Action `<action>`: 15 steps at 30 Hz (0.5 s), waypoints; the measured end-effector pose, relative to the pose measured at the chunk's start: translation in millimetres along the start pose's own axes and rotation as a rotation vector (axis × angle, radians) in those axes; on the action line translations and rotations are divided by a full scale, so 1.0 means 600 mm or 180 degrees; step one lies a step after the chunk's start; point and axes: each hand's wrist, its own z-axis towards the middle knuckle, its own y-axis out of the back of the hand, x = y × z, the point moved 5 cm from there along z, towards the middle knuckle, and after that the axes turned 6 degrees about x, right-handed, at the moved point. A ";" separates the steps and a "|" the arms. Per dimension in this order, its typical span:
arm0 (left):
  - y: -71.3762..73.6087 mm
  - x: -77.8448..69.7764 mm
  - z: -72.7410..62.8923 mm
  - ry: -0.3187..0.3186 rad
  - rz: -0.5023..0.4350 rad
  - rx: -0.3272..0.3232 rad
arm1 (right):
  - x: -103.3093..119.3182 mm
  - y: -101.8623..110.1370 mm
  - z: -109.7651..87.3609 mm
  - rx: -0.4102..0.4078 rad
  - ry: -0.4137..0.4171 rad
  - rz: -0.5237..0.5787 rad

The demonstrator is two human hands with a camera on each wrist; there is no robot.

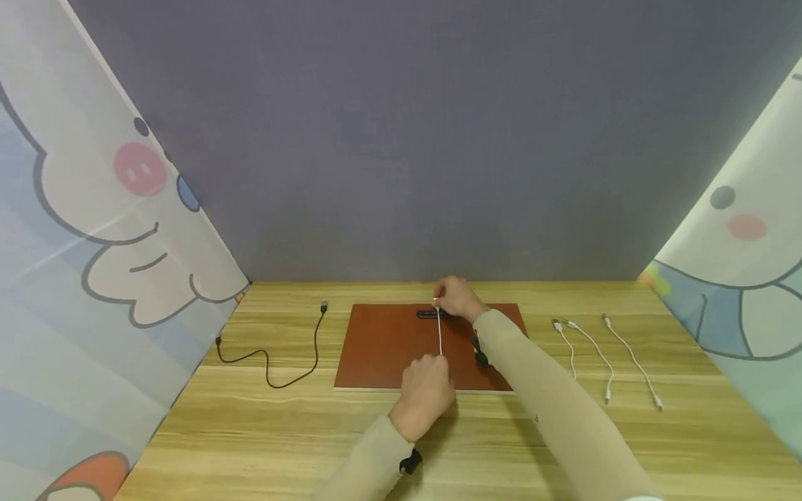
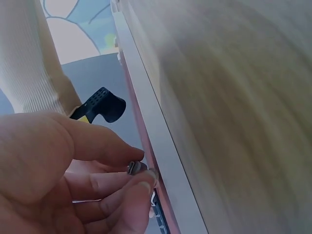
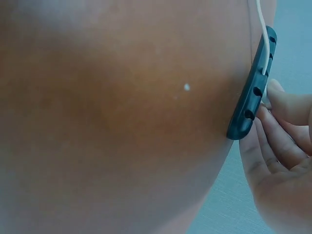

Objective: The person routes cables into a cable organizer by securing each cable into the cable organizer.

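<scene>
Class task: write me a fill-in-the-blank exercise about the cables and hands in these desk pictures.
1. Both hands hold a thin white cable over the reddish-brown ____.
2. The right hand holds the cable at the dark slotted cable ____.
3. A black USB cable lies to the ____ of the mat.
4. On the wooden desk, ____ loose white cables lie right of the mat.

Missing words: mat; holder; left; three

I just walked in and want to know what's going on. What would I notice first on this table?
First, two hands stretching a thin white cable over a reddish-brown mat in the middle of the wooden table: the left hand pinches the near end, the right hand holds the far end at a dark slotted cable holder. A black cable lies left, three white cables right.
</scene>
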 end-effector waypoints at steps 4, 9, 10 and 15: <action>0.000 0.000 0.001 0.0026 0.0041 -0.0008 | 0.000 -0.002 -0.005 0.0061 0.0068 -0.0129; 0.000 0.001 0.003 0.0080 0.0028 -0.0009 | -0.001 0.003 -0.013 0.0106 0.0132 -0.0220; 0.000 0.002 0.004 0.0090 0.0008 -0.0001 | -0.001 0.007 -0.016 0.0096 0.0135 -0.0213; -0.001 0.008 0.011 0.0112 -0.0090 0.0055 | 0.001 0.035 -0.034 0.0001 0.0181 -0.0135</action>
